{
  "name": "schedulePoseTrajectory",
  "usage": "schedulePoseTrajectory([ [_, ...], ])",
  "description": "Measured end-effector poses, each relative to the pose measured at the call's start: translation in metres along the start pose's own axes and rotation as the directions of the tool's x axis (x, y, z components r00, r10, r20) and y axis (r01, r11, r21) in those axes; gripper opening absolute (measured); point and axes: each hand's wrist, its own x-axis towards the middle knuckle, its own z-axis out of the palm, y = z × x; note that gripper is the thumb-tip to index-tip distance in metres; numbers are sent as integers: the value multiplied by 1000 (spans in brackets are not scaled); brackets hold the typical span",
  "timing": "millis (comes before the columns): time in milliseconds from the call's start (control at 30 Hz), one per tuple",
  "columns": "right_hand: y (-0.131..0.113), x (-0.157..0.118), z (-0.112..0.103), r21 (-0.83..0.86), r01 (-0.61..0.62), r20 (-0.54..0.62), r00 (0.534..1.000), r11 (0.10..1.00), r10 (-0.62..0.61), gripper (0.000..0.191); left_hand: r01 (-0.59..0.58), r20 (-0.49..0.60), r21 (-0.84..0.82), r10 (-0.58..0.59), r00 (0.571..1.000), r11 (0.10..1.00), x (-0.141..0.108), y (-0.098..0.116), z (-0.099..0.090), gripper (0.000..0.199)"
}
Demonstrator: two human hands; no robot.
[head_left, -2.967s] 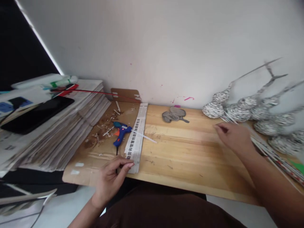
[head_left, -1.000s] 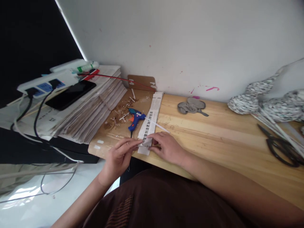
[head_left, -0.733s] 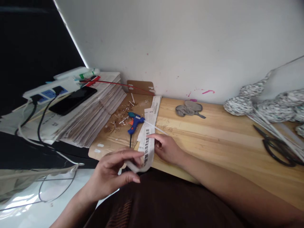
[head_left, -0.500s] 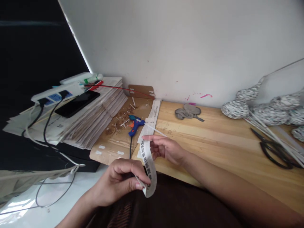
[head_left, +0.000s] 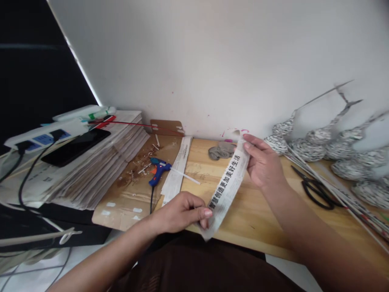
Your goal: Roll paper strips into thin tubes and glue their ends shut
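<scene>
A long newspaper strip (head_left: 226, 188) with a line of large dark printed characters slants upward to the right between my two hands. My left hand (head_left: 188, 213) pinches its lower end near the table's front edge. At the upper end, my right hand (head_left: 263, 160) grips the strip between thumb and fingers. Behind the strip's upper part lies a crumpled grey cloth (head_left: 220, 151). A blue glue gun (head_left: 158, 172) with a white glue stick in its back rests left of the strip, partly over more newspaper strips (head_left: 178, 170).
Stacked paper (head_left: 106, 162) at left bears a power strip (head_left: 39, 136) and a black phone (head_left: 75, 147). Cardboard (head_left: 121, 202) with brown scraps lies beside it. Black scissors (head_left: 317, 192), thin paper rods (head_left: 334, 194) and several woven paper gourds (head_left: 313, 146) are on the wooden table (head_left: 258, 223) at right.
My right hand has moved up and right and now grips the strip's upper end. The curled strip is stretched out straighter. My left hand has shifted right, and the view has turned right.
</scene>
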Motion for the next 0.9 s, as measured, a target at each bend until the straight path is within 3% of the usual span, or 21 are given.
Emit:
schedulePoseTrajectory([
  [100,19,9,-32,4,-35,-146,989,999,35,33,-35,20,270,31,999,962,41,0,-17,37],
  [167,38,12,-48,-26,-71,-190,980,997,65,45,-28,-160,456,113,981,890,76,-3,-32,29],
  [200,48,14,-54,-47,-45,-208,977,998,34,51,7,-250,560,161,955,829,95,-6,-38,25],
  [267,65,16,-63,-109,-57,-186,982,992,36,62,150,-371,790,268,889,594,132,-11,-49,28],
  [367,80,19,-70,-207,-55,-95,995,977,36,69,248,-430,836,302,851,490,178,-18,-54,49],
  [433,83,21,-73,-256,-29,-48,999,966,17,67,265,-427,851,303,852,454,198,-20,-53,35],
  [467,84,22,-74,-272,-20,-40,999,962,9,65,265,-418,859,302,857,437,204,-21,-52,29],
  [567,85,23,-76,-298,-19,-52,999,954,4,62,263,-391,881,293,872,395,215,-23,-51,36],
  [700,83,22,-74,-329,-40,-30,999,943,32,59,296,-403,883,264,876,366,219,-26,-56,17],
  [900,83,20,-71,-315,-20,-35,999,949,9,59,319,-424,874,254,869,368,216,-25,-56,25],
])
